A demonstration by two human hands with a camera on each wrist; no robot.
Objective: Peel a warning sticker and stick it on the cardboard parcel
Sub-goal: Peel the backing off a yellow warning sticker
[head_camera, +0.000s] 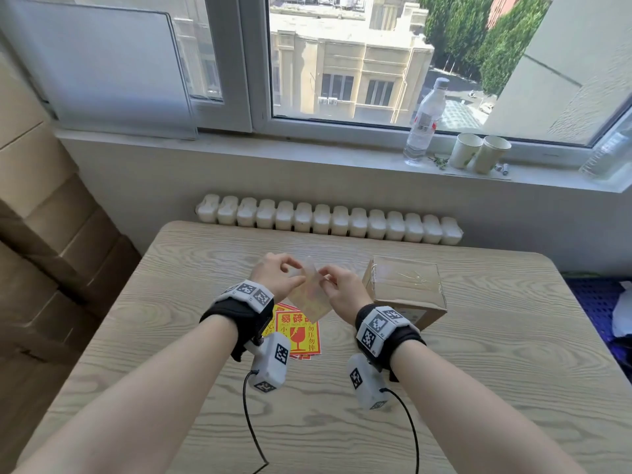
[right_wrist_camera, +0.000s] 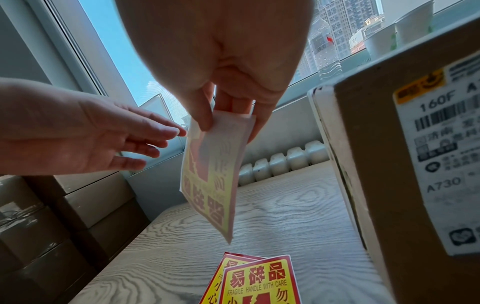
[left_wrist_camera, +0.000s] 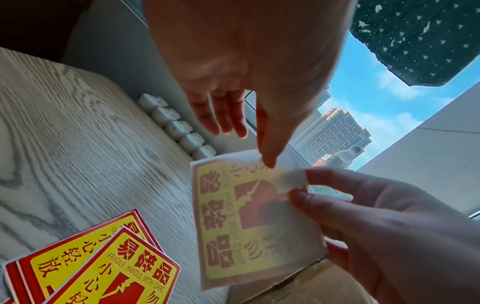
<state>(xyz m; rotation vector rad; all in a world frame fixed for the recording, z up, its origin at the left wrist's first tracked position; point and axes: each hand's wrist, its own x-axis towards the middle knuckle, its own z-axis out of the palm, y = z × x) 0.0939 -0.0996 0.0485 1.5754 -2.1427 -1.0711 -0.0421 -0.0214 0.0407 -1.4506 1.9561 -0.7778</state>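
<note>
My right hand (head_camera: pixel 329 282) pinches the top of a warning sticker (head_camera: pixel 309 301) and holds it above the table, its pale back towards me. In the left wrist view the sticker (left_wrist_camera: pixel 246 226) shows mirrored red and yellow print, with a corner flap lifted by the right hand (left_wrist_camera: pixel 298 185). My left hand (head_camera: pixel 297 272) is beside it, fingers (left_wrist_camera: pixel 228 123) straight, thumb tip at the sticker's top edge. In the right wrist view the left hand (right_wrist_camera: pixel 166 135) reaches the edge of the sticker (right_wrist_camera: pixel 213 174). The cardboard parcel (head_camera: pixel 403 289) stands just right of my hands.
A stack of red and yellow fragile stickers (head_camera: pixel 301 336) lies on the wooden table (head_camera: pixel 478 371) under my wrists. A radiator (head_camera: pixel 328 218) runs behind the table. A water bottle (head_camera: pixel 424 121) and two paper cups (head_camera: pixel 478 152) stand on the sill. Stacked cartons (head_camera: pixel 41 234) fill the left.
</note>
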